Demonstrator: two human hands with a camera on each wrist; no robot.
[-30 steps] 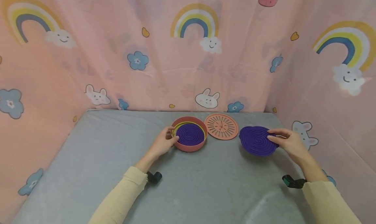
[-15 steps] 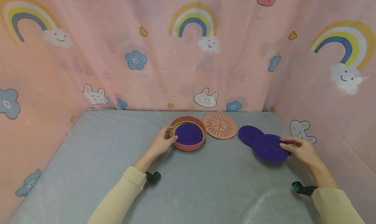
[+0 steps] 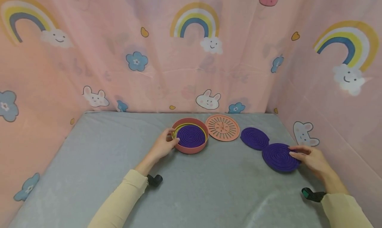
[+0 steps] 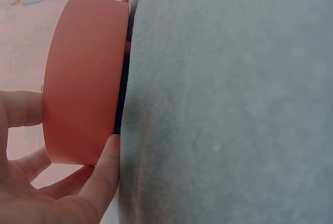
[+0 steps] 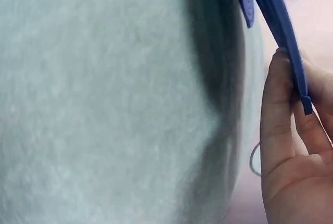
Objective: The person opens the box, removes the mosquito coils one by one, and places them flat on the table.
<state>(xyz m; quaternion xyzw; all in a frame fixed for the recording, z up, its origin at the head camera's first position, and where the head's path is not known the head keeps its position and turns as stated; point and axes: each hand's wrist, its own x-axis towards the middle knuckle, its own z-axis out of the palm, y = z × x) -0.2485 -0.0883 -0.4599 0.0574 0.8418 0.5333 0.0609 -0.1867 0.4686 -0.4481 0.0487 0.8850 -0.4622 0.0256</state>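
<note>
In the head view my left hand (image 3: 162,145) grips the left side of a round coral box (image 3: 190,150). Its fingers lie along the outer wall in the left wrist view. Inside the box sit a purple spiral coaster (image 3: 191,136) and a yellow round piece (image 3: 175,131) mostly hidden beneath it. To the right, my right hand (image 3: 314,160) pinches the edge of another purple spiral coaster (image 3: 279,157). The right wrist view shows this coaster (image 5: 283,31) edge-on between thumb and fingers, raised off the table at that edge. A third purple coaster (image 3: 254,138) lies just behind it.
A slotted coral disc (image 3: 222,127), like a lid, lies flat against the box's right side. Grey cloth covers the table (image 3: 209,194). A pink printed curtain (image 3: 155,85) hangs along the back and both sides.
My right hand has carried its purple coaster rightward and toward me, lowering it, which uncovers the coaster behind. My left hand stays on the box.
</note>
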